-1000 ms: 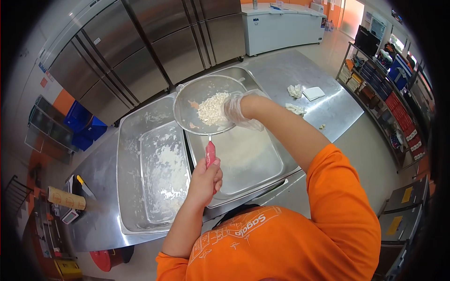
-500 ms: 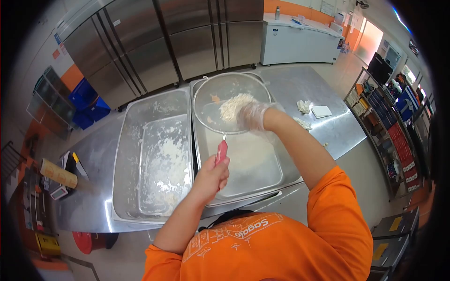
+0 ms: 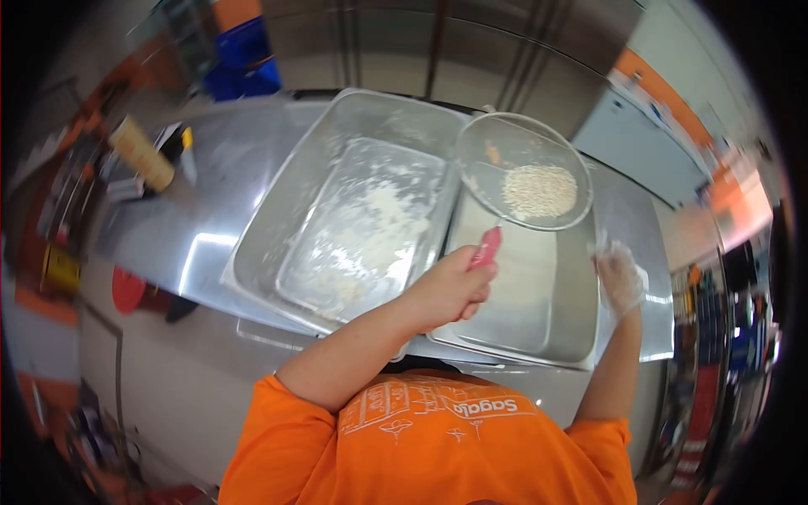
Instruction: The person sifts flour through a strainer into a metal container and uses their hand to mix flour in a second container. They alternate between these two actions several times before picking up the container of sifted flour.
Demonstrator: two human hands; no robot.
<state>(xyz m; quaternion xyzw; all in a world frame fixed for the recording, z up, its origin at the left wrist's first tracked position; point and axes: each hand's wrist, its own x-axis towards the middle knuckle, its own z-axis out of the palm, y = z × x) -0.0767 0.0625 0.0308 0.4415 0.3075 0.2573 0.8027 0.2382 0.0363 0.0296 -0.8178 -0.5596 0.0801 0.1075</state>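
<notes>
My left hand (image 3: 454,290) is wrapped around the pink handle (image 3: 488,247) of a round wire-mesh sieve (image 3: 539,139). Pale crumbly lumps (image 3: 539,191) lie piled in the sieve's mesh, toward its right side. Beneath it is a deep metal tray (image 3: 579,295) holding a layer of fine white powder (image 3: 526,265). My right hand (image 3: 621,278), in a clear plastic glove, is just past that tray's right rim, over the table. Its fingers are smeared by motion. A second metal tray (image 3: 307,181), dusted with white powder, stands to the left.
Both trays stand on a steel table (image 3: 227,172). At its left end are a tan cardboard roll (image 3: 141,154) and a yellow-tipped tool (image 3: 188,143). Steel cabinets (image 3: 379,42) and blue bins (image 3: 244,59) stand behind, with a white chest freezer (image 3: 631,139) at the back right.
My right hand has left the lumps in the sieve and moved right, beyond the tray's rim. My left hand keeps hold of the sieve. The whole view has turned.
</notes>
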